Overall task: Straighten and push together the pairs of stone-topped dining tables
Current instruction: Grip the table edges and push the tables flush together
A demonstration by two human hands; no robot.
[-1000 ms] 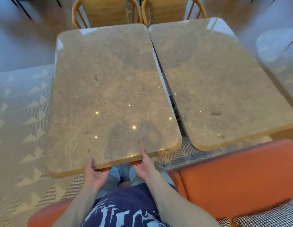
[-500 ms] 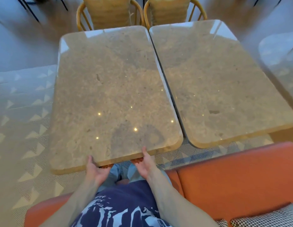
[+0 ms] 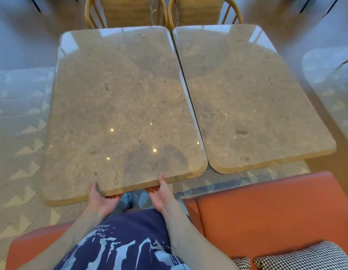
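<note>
Stone-topped, the left bench (image 3: 118, 106) lies just beside the right bench (image 3: 253, 94), a thin seam between them that widens slightly toward six o'clock, where the left one's near edge sits lower. Pushing on toward three o'clock may knock the slabs together and chip an edge, or skew the pair. The left hand (image 3: 100, 199) and right hand (image 3: 159, 193) each grip the near edge, thumbs on top, fingers curled beneath, forearms reaching from an orange sofa (image 3: 266, 215).
</note>
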